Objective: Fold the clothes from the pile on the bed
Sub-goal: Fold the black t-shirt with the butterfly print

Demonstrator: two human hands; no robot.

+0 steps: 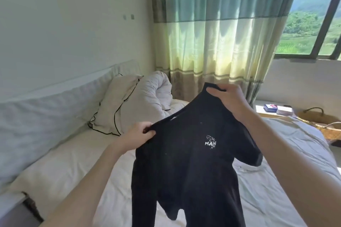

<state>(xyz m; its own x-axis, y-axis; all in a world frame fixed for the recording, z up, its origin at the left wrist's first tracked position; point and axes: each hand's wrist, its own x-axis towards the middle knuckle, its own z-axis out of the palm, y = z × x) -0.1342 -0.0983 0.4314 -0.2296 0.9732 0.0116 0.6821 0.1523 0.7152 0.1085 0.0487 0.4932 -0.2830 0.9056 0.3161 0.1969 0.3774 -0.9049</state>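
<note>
I've got the black T-shirt (186, 162) up over the bed (276, 180) — left hand (140, 135) and right hand (230, 97) each pinching a shoulder — no fold made, no pile in view.

White print on the black T-shirt (184, 162) chest reads "MAN".

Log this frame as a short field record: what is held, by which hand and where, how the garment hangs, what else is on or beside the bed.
garment: black T-shirt, small white chest print, unfolded
left hand: pinches one shoulder
right hand: grips the other shoulder, held higher
hang: tilted, held above the bed, hem hanging low
on bed: white pillow with black piping, rolled duvet
beside bed: woven basket
fold: not started
</note>
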